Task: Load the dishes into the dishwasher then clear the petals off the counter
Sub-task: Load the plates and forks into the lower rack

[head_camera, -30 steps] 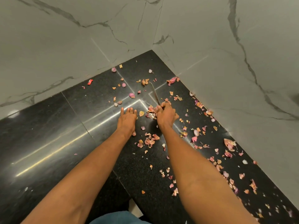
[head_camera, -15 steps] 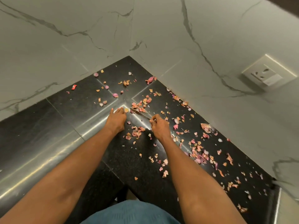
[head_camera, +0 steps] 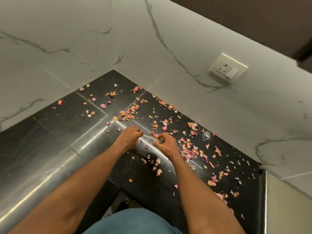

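Note:
Dried pink and orange petals [head_camera: 189, 149] lie scattered over the black stone counter [head_camera: 50, 132], thickest along the right wall and in a clump [head_camera: 128, 114] near the corner. My left hand [head_camera: 130, 136] is curled into a fist at the counter's middle. A thin metal knife [head_camera: 149, 137] spans the gap to my right hand [head_camera: 166, 144], which pinches its handle end. The blade tip touches my left fingers. What the left fist encloses is hidden. No dishes or dishwasher are in view.
White marble walls meet at the back corner [head_camera: 113, 68]. A wall socket [head_camera: 228, 68] sits on the right wall. A small red scrap [head_camera: 60, 102] lies at the far left. The counter's front edge turns inward near my body [head_camera: 118, 184].
Both hands pulled back toward me. The left hand went from flat on the counter to a fist, and the small petal pile between my hands is gone. The view swung right.

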### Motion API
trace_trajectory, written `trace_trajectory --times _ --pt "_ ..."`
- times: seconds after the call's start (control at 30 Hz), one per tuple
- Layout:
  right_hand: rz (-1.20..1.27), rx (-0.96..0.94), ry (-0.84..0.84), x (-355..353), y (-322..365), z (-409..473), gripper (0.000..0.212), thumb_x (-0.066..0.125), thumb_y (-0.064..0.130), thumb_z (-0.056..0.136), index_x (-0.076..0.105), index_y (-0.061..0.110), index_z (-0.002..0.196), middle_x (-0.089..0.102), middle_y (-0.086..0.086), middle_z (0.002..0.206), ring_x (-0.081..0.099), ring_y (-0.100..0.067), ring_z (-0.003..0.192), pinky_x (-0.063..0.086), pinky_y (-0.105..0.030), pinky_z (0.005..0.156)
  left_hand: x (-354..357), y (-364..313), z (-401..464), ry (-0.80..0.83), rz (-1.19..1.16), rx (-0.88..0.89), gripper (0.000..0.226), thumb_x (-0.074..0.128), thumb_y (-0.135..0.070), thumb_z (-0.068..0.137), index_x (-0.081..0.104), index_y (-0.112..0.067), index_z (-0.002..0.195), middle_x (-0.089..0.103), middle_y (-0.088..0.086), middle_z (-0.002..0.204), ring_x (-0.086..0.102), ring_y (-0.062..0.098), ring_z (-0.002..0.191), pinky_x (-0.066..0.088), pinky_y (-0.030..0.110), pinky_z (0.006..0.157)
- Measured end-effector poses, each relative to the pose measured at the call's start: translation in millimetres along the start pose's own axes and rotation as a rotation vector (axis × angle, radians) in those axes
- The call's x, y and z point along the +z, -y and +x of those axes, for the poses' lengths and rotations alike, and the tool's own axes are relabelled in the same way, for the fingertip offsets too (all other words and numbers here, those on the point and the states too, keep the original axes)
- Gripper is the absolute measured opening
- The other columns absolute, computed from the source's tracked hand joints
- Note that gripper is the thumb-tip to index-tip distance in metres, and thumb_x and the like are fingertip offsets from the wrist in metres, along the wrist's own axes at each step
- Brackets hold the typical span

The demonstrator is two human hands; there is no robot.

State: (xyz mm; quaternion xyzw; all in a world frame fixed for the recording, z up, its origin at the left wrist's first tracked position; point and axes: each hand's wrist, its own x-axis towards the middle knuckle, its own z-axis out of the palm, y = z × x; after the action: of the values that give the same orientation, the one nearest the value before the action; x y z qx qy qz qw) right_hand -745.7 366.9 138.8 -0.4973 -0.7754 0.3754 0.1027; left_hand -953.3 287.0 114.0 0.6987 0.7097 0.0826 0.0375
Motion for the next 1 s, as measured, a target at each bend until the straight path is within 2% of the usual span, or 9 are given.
trace_trajectory --times 0.1,0.27,0.33,0.4,0.47,0.6,0.7,0.9,1.0 --pt "0.121 0.099 -0.077 -10.0 -31.2 -26.8 0.007 0.079 0.021 0.085 0.074 0.025 0.086 0.072 0.007 0.082 0.064 -0.010 0.074 0.050 -0.030 0.067 5.0 -26.5 -6.0 0.014 -0.017 0.039 0.032 0.069 0.004 0.079 0.073 -0.011 0.106 0.070 0.011 0.095 0.066 0.031 0.091 0.052 0.039 0.078" --pt "0.222 0.159 -0.166 -17.8 -70.6 -73.8 0.009 0.080 0.022 0.088 0.082 0.024 0.096 0.074 0.010 0.080 0.066 -0.009 0.074 0.056 -0.030 0.071 21.5 -68.7 -22.4 0.085 -0.169 0.022 0.022 0.065 -0.008 0.091 0.072 -0.017 0.109 0.071 0.006 0.104 0.065 0.027 0.099 0.053 0.038 0.082" --pt "0.328 0.213 -0.139 -18.8 -80.6 -95.8 0.007 0.079 0.018 0.089 0.080 0.025 0.092 0.075 0.006 0.076 0.066 -0.010 0.069 0.056 -0.029 0.068 25.8 -85.3 -28.3 0.148 -0.276 -0.042 0.020 0.065 -0.011 0.092 0.072 -0.017 0.110 0.073 0.006 0.105 0.066 0.025 0.099 0.053 0.035 0.084" --pt "0.442 0.274 -0.082 -18.7 -94.3 -118.7 0.003 0.079 0.017 0.090 0.080 0.015 0.090 0.075 0.000 0.073 0.066 -0.016 0.068 0.056 -0.031 0.068 32.1 -100.5 -34.7 0.203 -0.347 -0.080 0.026 0.069 -0.012 0.088 0.072 -0.018 0.114 0.074 0.006 0.107 0.068 0.025 0.100 0.055 0.035 0.088" --pt "0.536 0.340 -0.063 -15.6 -106.7 -146.1 0.011 0.079 0.017 0.090 0.079 0.008 0.085 0.074 -0.006 0.071 0.064 -0.018 0.066 0.056 -0.035 0.070 34.9 -118.4 -45.3 0.253 -0.361 -0.083 0.031 0.068 -0.011 0.085 0.072 -0.020 0.114 0.075 0.006 0.107 0.069 0.026 0.102 0.055 0.037 0.090" --pt "0.705 0.458 -0.219 -15.5 -128.3 -210.0 0.007 0.081 0.015 0.088 0.078 0.009 0.085 0.072 -0.005 0.066 0.060 -0.012 0.058 0.052 -0.023 0.061 39.3 -166.7 -72.8 0.289 -0.437 -0.008 0.022 0.069 -0.010 0.089 0.076 -0.013 0.109 0.075 0.008 0.107 0.068 0.024 0.102 0.052 0.032 0.092" --pt "0.839 0.542 -0.359 -15.2 -145.5 -266.1 0.014 0.083 0.014 0.086 0.078 0.002 0.092 0.071 -0.008 0.067 0.057 -0.013 0.055 0.049 -0.021 0.055 43.6 -202.2 -98.6 0.478 -0.550 0.022 0.016 0.074 -0.014 0.090 0.079 -0.013 0.105 0.076 0.004 0.101 0.070 0.019 0.097 0.053 0.028 0.089" --pt "0.998 0.579 -0.512 -10.8 -166.8 -368.1 0.020 0.084 0.020 0.085 0.079 0.001 0.085 0.066 -0.008 0.067 0.052 -0.011 0.051 0.047 -0.020 0.053 46.8 -293.0 -153.8 0.940 -0.646 0.076 0.005 0.076 -0.001 0.086 0.075 -0.001 0.090 0.070 0.010 0.074 0.066 0.010 0.056 0.059 0.025 0.061" --pt "1.003 0.592 -0.599 -8.9 -183.6 -415.0 0.022 0.082 0.023 0.087 0.078 0.002 0.091 0.068 -0.004 0.069 0.055 -0.011 0.056 0.049 -0.021 0.057 52.8 -344.8 -184.4 0.964 -0.756 0.060 0.004 0.075 0.002 0.085 0.073 0.003 0.089 0.070 0.012 0.070 0.068 0.016 0.057 0.062 0.033 0.063"
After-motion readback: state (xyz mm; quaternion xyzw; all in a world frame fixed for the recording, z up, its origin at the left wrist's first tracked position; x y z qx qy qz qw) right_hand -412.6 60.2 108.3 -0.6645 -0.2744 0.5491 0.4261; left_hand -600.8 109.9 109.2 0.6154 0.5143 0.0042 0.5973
